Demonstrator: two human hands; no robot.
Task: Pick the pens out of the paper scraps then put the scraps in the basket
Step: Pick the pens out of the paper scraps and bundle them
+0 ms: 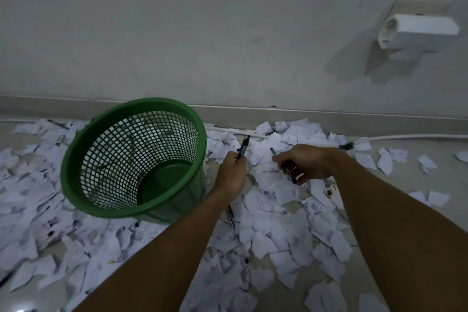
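- Pen [243, 147] pinched upright in left hand [231, 172]; several pens [291, 172] bunched in curled right hand [304, 163].
- Risk: overfull bundle slipping back into paper scraps [266, 223], away from green basket [81, 149].

Operator's body: two bare forearms and hands, head view.
Left hand [231, 172] and right hand [304, 163] ungloved; no sleeves visible on either forearm up to the frame edge. No watch, rings or wristbands discernible in the dim light.
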